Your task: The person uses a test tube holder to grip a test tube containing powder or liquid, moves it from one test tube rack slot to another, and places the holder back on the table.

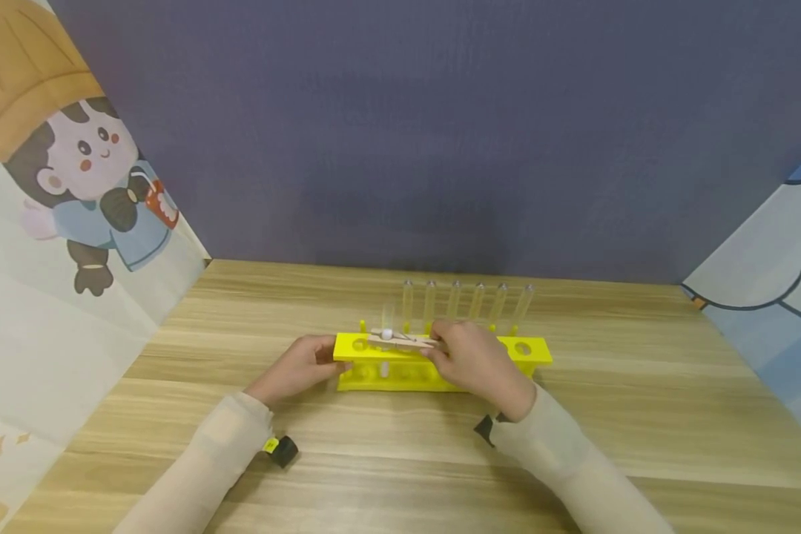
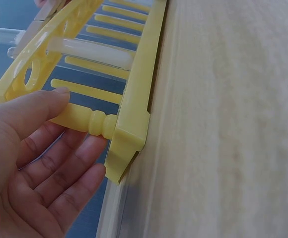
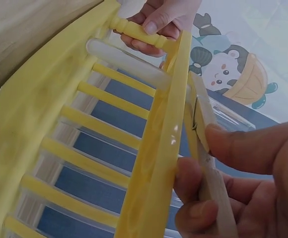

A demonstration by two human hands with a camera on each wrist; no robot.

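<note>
A yellow test tube rack [image 1: 343, 347] stands on the wooden table, with round holes in its top bar. At its left end my left hand [image 1: 300, 371] holds the end post [image 2: 79, 118] between thumb and fingers. My right hand [image 1: 477, 363], above the rack, pinches a wooden test tube clamp [image 1: 400, 342]. The clamp's jaws lie around a clear test tube [image 3: 129, 64] with white contents. This tube passes through a hole near the rack's left end, its lower end close to the base in the left wrist view.
Several clear test tubes [image 1: 455, 300] stand upside down on the pegs along the rack's back. Behind the table [image 1: 387, 460] rises a dark blue panel [image 1: 427, 133]. A cartoon-printed wall [image 1: 13, 311] borders the left side. Black gear [image 1: 283, 451] sits at the left wrist.
</note>
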